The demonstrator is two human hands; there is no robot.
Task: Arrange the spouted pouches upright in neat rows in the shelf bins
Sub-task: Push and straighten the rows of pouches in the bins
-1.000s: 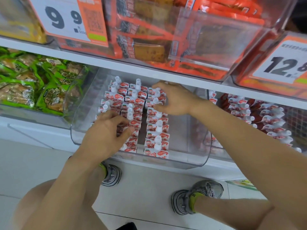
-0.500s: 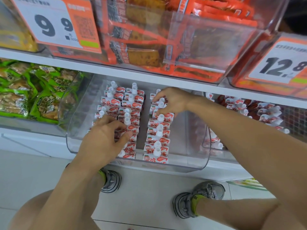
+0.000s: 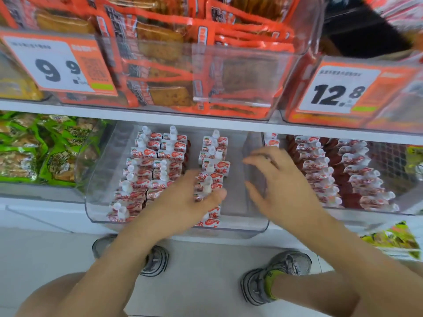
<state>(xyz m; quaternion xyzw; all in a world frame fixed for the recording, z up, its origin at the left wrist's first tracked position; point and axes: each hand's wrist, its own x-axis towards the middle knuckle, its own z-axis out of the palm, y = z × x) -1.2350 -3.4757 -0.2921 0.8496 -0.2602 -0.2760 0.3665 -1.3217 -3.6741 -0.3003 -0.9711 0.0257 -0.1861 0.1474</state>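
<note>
Hands have traded places across the clear shelf bin [image 3: 96, 170] in the head view. A second ago the right hand [image 3: 281, 191] rested on the far end of the right-hand row of spouted pouches [image 3: 215, 156]; now it has pulled back and to the right, out over the bare right part of the bin, fingers spread and blurred with motion, holding nothing. The left hand [image 3: 183, 202], which had been pressing on the near pouches of the middle rows, has slid right and now lies on the near half of the right-hand row, fingers curled around a white spout [image 3: 207, 186] that pokes up between them.

Pouches stand upright in three rows inside the bin: two tight rows on the left, one on the right with a gap between. Far pouches in the right row lean a little. I judge that this row is now being squared from its near end, and the empty strip to the right has room for more. A neighbouring bin [image 3: 409, 209] on the right holds similar pouches lying tilted.
</note>
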